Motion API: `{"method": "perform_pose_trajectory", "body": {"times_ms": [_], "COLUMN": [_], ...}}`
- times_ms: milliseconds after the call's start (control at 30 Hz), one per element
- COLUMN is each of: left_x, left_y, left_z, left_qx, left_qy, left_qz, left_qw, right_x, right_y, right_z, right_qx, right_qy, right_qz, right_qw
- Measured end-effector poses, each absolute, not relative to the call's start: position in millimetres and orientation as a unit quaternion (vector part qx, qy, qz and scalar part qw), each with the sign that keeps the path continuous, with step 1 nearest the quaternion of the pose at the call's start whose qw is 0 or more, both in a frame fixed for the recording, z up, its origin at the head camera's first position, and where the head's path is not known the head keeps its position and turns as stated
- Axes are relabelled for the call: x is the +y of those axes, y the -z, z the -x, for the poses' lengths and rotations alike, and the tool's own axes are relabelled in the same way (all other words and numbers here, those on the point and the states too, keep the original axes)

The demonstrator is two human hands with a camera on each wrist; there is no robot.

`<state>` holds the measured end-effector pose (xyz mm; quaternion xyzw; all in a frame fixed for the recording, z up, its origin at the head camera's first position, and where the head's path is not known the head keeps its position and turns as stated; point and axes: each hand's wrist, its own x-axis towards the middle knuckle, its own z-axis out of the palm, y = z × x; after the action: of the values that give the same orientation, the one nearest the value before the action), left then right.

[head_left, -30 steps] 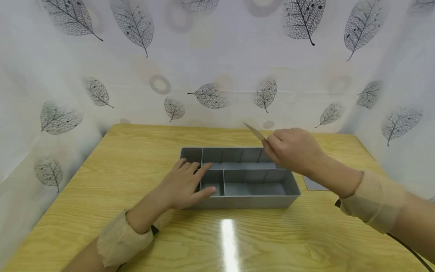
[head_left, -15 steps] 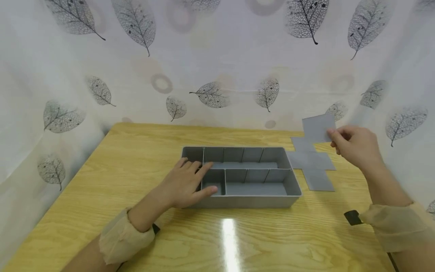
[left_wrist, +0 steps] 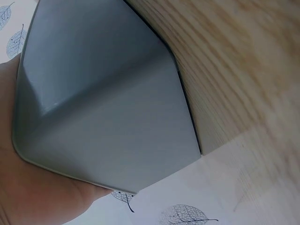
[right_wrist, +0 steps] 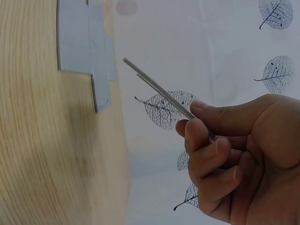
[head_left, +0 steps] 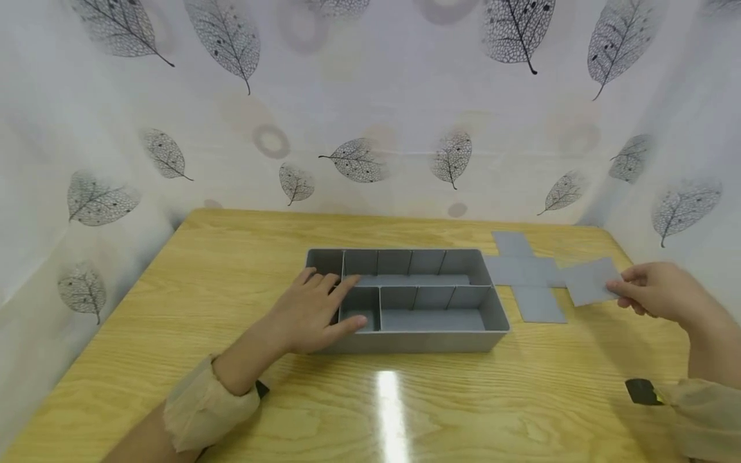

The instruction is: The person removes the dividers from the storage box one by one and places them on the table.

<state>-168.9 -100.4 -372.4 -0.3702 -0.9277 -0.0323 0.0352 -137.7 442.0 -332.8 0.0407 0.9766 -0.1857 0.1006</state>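
A grey divided storage box [head_left: 417, 342] sits on the table, with two rows of compartments. My left hand [head_left: 307, 315] rests over its left end, fingers spread across the rim and thumb over the near edge. In the left wrist view the box's end wall [left_wrist: 122, 126] fills the middle, and part of the hand lies along the rim. To the right, my right hand [head_left: 662, 292] pinches a thin grey square divider panel [head_left: 590, 283] between thumb and fingers. The right wrist view shows this panel nearly edge-on [right_wrist: 157, 89], apart from the table.
Several flat grey panels [head_left: 539, 303] lie in a cross-like, overlapping group beside the box's right end. The wooden table [head_left: 492, 405] reaches back to a white leaf-printed curtain [head_left: 370, 96], which also stands at both sides.
My right hand has swung from over the box to the right side, carrying the panel, then lowered it near the flat panels. The left hand and the box have stayed in place.
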Motion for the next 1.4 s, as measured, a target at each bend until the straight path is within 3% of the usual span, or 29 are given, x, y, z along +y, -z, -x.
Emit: {"method": "perform_pose_trajectory", "body": {"times_ms": [133,400,700,1400], "left_x": [-102,-101,-101,-102], "left_y": [373,372,373,374], "left_z": [169,168,169,170], "left_qx": [-0.928,-0.928,-0.928,-0.929], "left_qy": [0.031,0.03,0.026,0.026], "left_qz": [0.37,0.37,0.371,0.368], "left_qw": [0.035,0.032,0.029,0.033], "right_x": [452,455,457,454], "right_y": [337,342,354,373], "right_z": [137,137,137,142], "right_qx": [0.966,0.944,0.943,0.956], "right_qy": [0.199,0.265,0.217,0.178], "right_qz": [-0.032,-0.028,-0.048,-0.058], "right_qw": [0.16,0.193,0.246,0.226]}}
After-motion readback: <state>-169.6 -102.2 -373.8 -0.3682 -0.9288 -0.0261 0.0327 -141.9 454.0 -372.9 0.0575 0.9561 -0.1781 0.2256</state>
